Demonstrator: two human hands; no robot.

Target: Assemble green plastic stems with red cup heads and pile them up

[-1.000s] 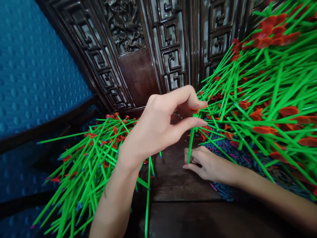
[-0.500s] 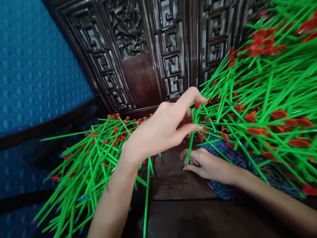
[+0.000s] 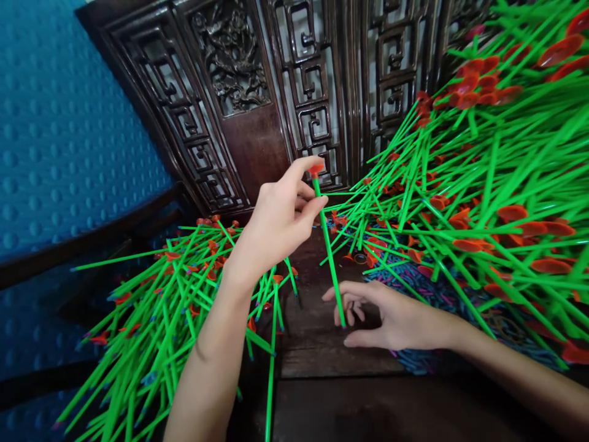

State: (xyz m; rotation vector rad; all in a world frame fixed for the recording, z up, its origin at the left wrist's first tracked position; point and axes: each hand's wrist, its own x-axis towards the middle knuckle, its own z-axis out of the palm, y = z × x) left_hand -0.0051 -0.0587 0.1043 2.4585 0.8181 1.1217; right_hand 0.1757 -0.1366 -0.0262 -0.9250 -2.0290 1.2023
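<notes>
I saw left hand (image 3: 280,221) pinching green stick (image 3: 330,258) mid-frame; right hand (image 3: 398,319) parted, gripping nothing, by its tip. Dark wooden surface (image 3: 317,356) ran lower centre, carved screen (image 3: 257,147) top, blue panel (image 3: 69,123) upper left.

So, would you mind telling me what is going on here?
A person is working with both bare hands above a dark wooden surface. The left hand holds a green stick with its red suction cup at the top. The right hand is open by the lower end, its thumb apart from the stick. More such sticks lie heaped in a left pile and a right pile, with small blue and purple pieces near the right hand.
</notes>
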